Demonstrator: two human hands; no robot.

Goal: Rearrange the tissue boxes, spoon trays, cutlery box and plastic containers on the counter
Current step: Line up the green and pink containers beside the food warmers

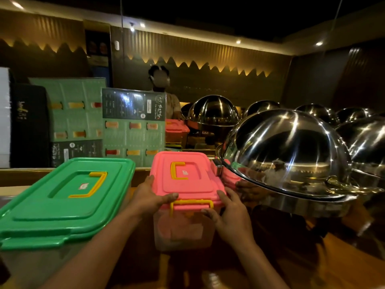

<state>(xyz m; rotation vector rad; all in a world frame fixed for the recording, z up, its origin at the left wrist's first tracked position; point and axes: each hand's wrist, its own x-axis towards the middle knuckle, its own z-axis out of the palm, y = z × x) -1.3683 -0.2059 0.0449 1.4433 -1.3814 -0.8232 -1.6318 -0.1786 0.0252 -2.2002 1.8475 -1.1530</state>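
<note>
A clear plastic container with a pink lid (193, 180) and yellow handle and latch stands on the counter in the middle. My left hand (151, 197) grips its near left corner, thumb on the lid. My right hand (229, 213) holds its near right corner, fingers by the yellow latch. To the left stands a larger container with a green lid (62, 205) and a yellow handle, close beside the pink one.
A big steel dome cover (291, 155) sits right next to the pink container, with more domes (214, 111) behind. Upright menu boards (133, 126) stand at the back. Another pink-lidded container (177, 130) is farther back, where a person stands behind the counter.
</note>
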